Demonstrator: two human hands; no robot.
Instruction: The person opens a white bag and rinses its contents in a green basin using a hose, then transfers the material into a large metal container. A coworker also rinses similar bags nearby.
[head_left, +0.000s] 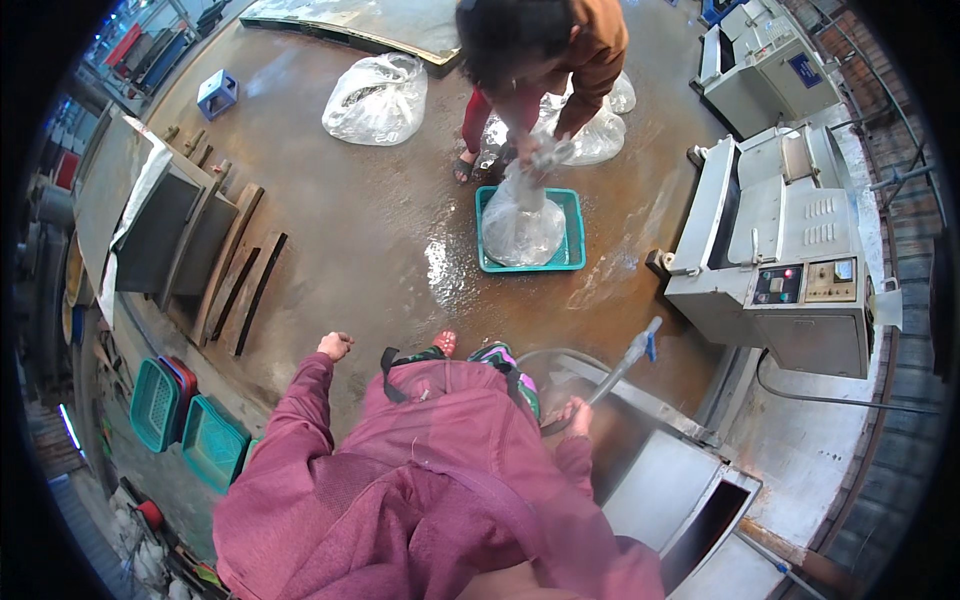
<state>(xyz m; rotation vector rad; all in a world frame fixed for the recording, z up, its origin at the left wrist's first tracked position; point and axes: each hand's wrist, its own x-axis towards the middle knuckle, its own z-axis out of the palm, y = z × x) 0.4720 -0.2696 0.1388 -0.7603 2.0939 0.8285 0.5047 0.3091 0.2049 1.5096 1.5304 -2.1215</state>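
Wet, brownish floor point(380, 210) spread through the workshop, shiny with puddles in places. Along the right side stood grey machines point(770, 225), the nearer one bearing a control panel point(803, 283) with small lights. Low on the right, the person's right hand point(576, 415) had its grip closed around a pipe point(622, 367), which slanted up and away over the floor, a blue valve point(651, 345) near its far end. Out to the other side, the left hand point(336, 346) hung above the floor with its fingers bent; how tightly that grip was closed, I could not tell, and nothing showed in it.

Ahead, a co-worker point(600, 45) stooped with both arms down over a teal basin point(578, 262), hands at the neck of a clear bag point(520, 238) that sat inside it. Another plump bag point(376, 105) rested on the floor to the left, past some planks point(262, 288). Nearer, green baskets point(153, 405) stood beside the left sleeve.
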